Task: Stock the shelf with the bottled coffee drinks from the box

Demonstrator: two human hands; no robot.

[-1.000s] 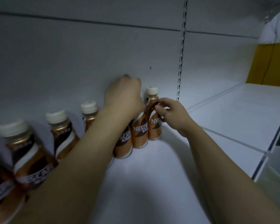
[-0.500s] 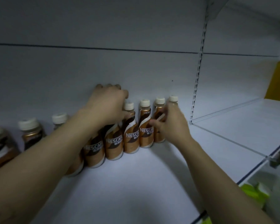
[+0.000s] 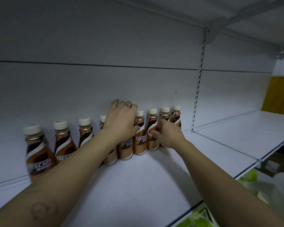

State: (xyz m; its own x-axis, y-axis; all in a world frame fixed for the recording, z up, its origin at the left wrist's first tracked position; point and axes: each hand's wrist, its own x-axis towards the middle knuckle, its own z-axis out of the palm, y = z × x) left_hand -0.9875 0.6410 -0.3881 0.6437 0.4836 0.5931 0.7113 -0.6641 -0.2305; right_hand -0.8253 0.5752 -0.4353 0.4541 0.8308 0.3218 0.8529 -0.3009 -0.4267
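— So, starting at the far left, what stands on the shelf (image 3: 138,185)?

— Three coffee bottles (image 3: 38,151) with cream caps and brown-and-white labels, upright in a row against the back panel (image 3: 88,82). A fourth cap shows just behind the left wrist.

— And the left hand (image 3: 121,120)?

— It reaches in over the row, palm down, fingers curled over the top of a bottle whose cap is hidden underneath. The thumb presses against the neck of the next bottle (image 3: 140,136) to its right. It looks closed around the covered bottle, label showing below the wrist. A drawn mark shows on the left forearm near the bottom edge.

— Further right?

— The row goes on, bottles touching side by side. The right hand (image 3: 168,135) comes in from the lower right, its fingers bent against the label of one of them (image 3: 152,130). Whether it truly grips or only pushes, I cannot tell. Two more bottles stand behind that hand; the last one (image 3: 176,115) ends the row.

— Past the bottles?

— A slotted metal upright (image 3: 198,89) divides the back panel, with a bare white shelf section to its right. Something yellow (image 3: 280,94) sits at the far end, and blurred green items (image 3: 251,181) lie below the shelf edge.
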